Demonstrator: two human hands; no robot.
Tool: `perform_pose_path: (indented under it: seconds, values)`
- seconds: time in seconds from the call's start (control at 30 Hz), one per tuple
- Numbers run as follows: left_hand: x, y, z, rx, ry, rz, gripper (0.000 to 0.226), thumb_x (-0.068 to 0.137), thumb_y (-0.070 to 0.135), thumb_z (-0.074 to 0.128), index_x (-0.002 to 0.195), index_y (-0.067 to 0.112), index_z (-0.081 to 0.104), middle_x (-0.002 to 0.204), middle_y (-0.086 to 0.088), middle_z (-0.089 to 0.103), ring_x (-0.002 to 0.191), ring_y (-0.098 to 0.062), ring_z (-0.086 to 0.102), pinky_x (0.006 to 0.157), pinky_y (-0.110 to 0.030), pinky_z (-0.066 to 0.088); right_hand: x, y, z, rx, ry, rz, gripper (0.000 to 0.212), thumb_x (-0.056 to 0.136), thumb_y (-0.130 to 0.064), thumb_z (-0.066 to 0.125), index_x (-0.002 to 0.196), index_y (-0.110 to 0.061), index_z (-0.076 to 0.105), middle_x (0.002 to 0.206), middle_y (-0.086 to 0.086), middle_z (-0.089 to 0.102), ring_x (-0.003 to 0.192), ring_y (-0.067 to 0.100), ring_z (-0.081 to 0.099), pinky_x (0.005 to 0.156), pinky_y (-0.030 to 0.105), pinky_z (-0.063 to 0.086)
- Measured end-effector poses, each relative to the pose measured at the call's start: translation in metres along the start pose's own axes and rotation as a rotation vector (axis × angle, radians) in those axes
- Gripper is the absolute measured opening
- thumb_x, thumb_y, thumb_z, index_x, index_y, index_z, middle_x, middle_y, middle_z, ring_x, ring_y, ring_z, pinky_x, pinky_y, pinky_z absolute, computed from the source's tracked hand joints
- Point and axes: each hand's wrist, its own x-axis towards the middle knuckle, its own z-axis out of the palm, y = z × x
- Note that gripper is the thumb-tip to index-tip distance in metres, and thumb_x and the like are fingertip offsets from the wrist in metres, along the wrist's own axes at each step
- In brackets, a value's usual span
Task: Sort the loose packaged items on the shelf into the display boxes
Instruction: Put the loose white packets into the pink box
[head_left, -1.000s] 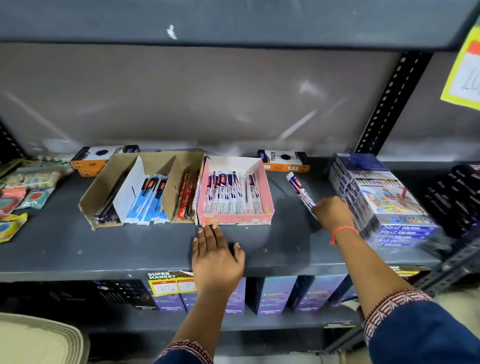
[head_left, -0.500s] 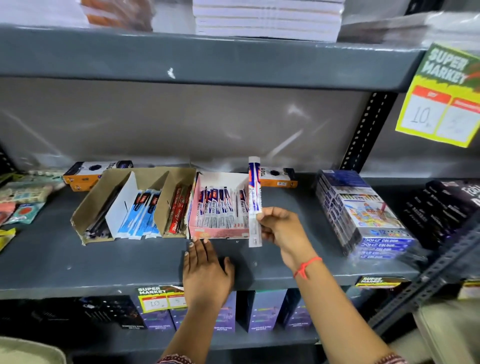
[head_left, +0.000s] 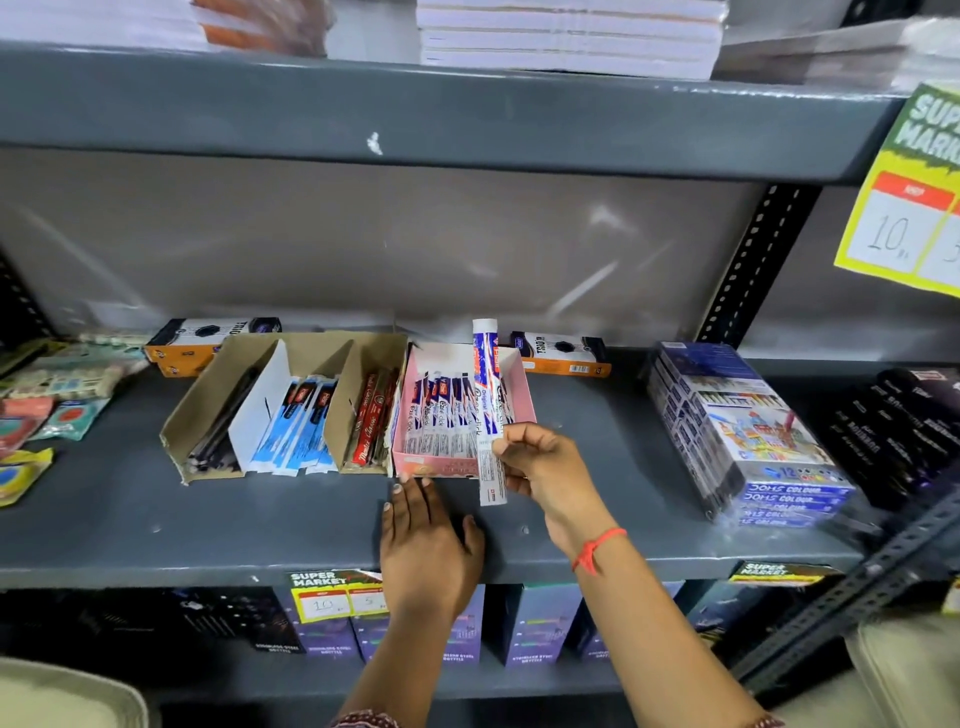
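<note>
The right hand (head_left: 540, 467) pinches a white-and-blue packet (head_left: 488, 410) upright over the pink display box (head_left: 457, 410), apparently to match it with the identical packets inside, while the left hand (head_left: 426, 545) lies open on the shelf (head_left: 156, 519), touching the box's front, likely steadying it.

A: Count around the pink display box (head_left: 511, 387)?
B: Two hands were in view, left hand (head_left: 426, 545) and right hand (head_left: 545, 467). One loose packet (head_left: 488, 410) stood over the pink box. Left of it was one brown cardboard box (head_left: 218, 405) with three compartments.
A: Behind?
B: Two orange-and-black boxes, one back left (head_left: 208, 340), one back right (head_left: 563, 356). Packets inside the pink box were too crowded to count.
</note>
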Motion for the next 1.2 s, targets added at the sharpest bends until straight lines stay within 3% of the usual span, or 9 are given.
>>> perform_pose_path:
  seconds: [0.13, 0.27, 0.43, 0.6, 0.73, 0.87, 0.97, 1.1, 1.2]
  values:
    - [-0.001, 0.002, -0.005, 0.018, -0.018, -0.001, 0.072, 0.09, 0.047, 0.019, 0.145, 0.0, 0.018, 0.151, -0.019, 0.023, 0.138, -0.029, 0.02, 0.113, -0.036, 0.009, 0.009, 0.006, -0.003, 0.067, 0.122, 0.035, 0.032, 0.087, 0.008, 0.049, 0.065, -0.014, 0.058, 0.06, 0.006, 0.059, 0.049, 0.015, 0.047, 0.043, 0.016, 0.038]
    - [0.0, 0.002, -0.005, -0.043, -0.058, -0.011, 0.07, 0.078, 0.041, 0.031, 0.123, -0.009, 0.053, 0.122, -0.028, 0.057, 0.112, -0.04, 0.054, 0.097, -0.047, 0.04, 0.029, -0.002, 0.005, 0.044, 0.169, 0.032, 0.032, 0.085, 0.013, 0.047, 0.069, -0.013, 0.057, 0.047, -0.003, 0.061, 0.031, 0.003, 0.05, 0.035, 0.011, 0.039]
    - [-0.001, -0.001, -0.003, -0.078, -0.029, 0.02, 0.067, 0.076, 0.038, 0.035, 0.119, -0.009, 0.056, 0.119, -0.029, 0.058, 0.107, -0.041, 0.058, 0.1, -0.043, 0.03, 0.068, -0.004, 0.033, -0.385, 0.211, -0.031, 0.032, 0.08, 0.007, 0.055, 0.072, -0.024, 0.055, 0.095, 0.01, 0.055, 0.046, 0.01, 0.053, 0.047, 0.02, 0.044]
    - [-0.001, 0.001, -0.003, -0.091, -0.023, 0.035, 0.064, 0.074, 0.033, 0.037, 0.114, -0.01, 0.059, 0.115, -0.03, 0.06, 0.103, -0.042, 0.059, 0.089, -0.05, 0.046, 0.077, -0.003, 0.048, -0.638, 0.2, -0.014, 0.032, 0.082, 0.009, 0.043, 0.105, 0.002, 0.064, 0.095, 0.012, 0.055, 0.094, 0.03, 0.062, 0.083, 0.034, 0.049]
    - [0.002, -0.001, -0.001, -0.094, -0.005, 0.033, 0.065, 0.073, 0.034, 0.038, 0.116, -0.009, 0.058, 0.117, -0.029, 0.06, 0.104, -0.042, 0.059, 0.09, -0.049, 0.046, 0.084, 0.003, 0.055, -0.782, 0.171, 0.047, 0.022, 0.082, 0.01, 0.039, 0.073, -0.004, 0.055, 0.091, 0.019, 0.067, 0.089, 0.035, 0.058, 0.071, 0.029, 0.043]
    - [0.002, -0.002, 0.002, -0.095, 0.01, 0.037, 0.066, 0.073, 0.035, 0.038, 0.118, -0.009, 0.057, 0.118, -0.029, 0.059, 0.106, -0.041, 0.058, 0.094, -0.046, 0.043, 0.089, 0.006, 0.054, -0.86, 0.184, 0.043, 0.02, 0.084, 0.008, 0.042, 0.09, -0.003, 0.057, 0.11, 0.022, 0.067, 0.102, 0.036, 0.063, 0.08, 0.031, 0.049]
    - [0.002, -0.003, 0.003, -0.095, 0.013, 0.04, 0.066, 0.074, 0.036, 0.038, 0.119, -0.009, 0.056, 0.12, -0.029, 0.058, 0.108, -0.041, 0.057, 0.099, -0.042, 0.028, 0.095, 0.01, 0.052, -0.937, 0.129, 0.057, 0.017, 0.085, -0.001, 0.05, 0.07, -0.009, 0.05, 0.094, 0.018, 0.064, 0.087, 0.03, 0.061, 0.075, 0.027, 0.049]
    - [0.002, -0.002, 0.001, -0.101, 0.008, 0.038, 0.067, 0.072, 0.036, 0.038, 0.117, -0.01, 0.058, 0.117, -0.03, 0.059, 0.107, -0.042, 0.058, 0.098, -0.04, 0.024, 0.088, 0.001, 0.041, -1.067, 0.145, 0.063, 0.029, 0.09, -0.008, 0.045, 0.113, -0.001, 0.06, 0.118, 0.02, 0.063, 0.11, 0.035, 0.06, 0.087, 0.034, 0.048]
    - [0.002, -0.002, 0.002, -0.099, 0.008, 0.042, 0.068, 0.071, 0.037, 0.039, 0.116, -0.01, 0.058, 0.116, -0.03, 0.06, 0.105, -0.042, 0.058, 0.097, -0.041, 0.025, 0.081, -0.001, 0.028, -1.218, 0.209, 0.012, 0.029, 0.091, -0.005, 0.045, 0.116, 0.001, 0.057, 0.118, 0.023, 0.063, 0.106, 0.039, 0.063, 0.085, 0.039, 0.052]
